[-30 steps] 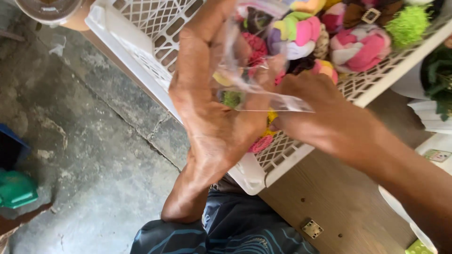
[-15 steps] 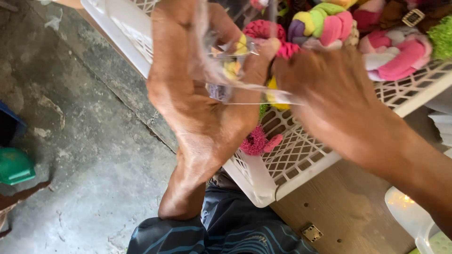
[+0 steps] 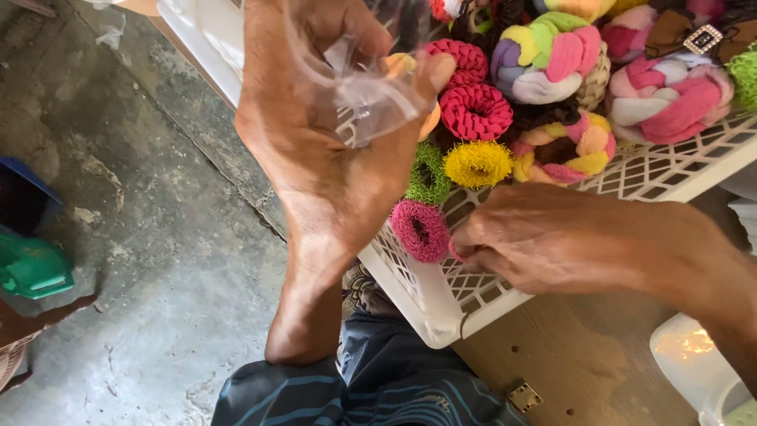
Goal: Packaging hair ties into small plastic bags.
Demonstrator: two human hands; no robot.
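Over white basket: left hand grips clear bag; scrunchies beneath.

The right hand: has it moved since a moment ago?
Yes. The right hand has dropped from the clear bag toward the white basket's near corner, by the pink hair tie.

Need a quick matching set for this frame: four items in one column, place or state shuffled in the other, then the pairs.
1. clear plastic bag
2. pink scrunchie
3. yellow scrunchie
4. white basket

A. lies inside the basket
B. at the right hand's fingertips
C. resting on the wooden table
D. held up in the left hand

Pairs: 1-D, 2-B, 3-A, 4-C
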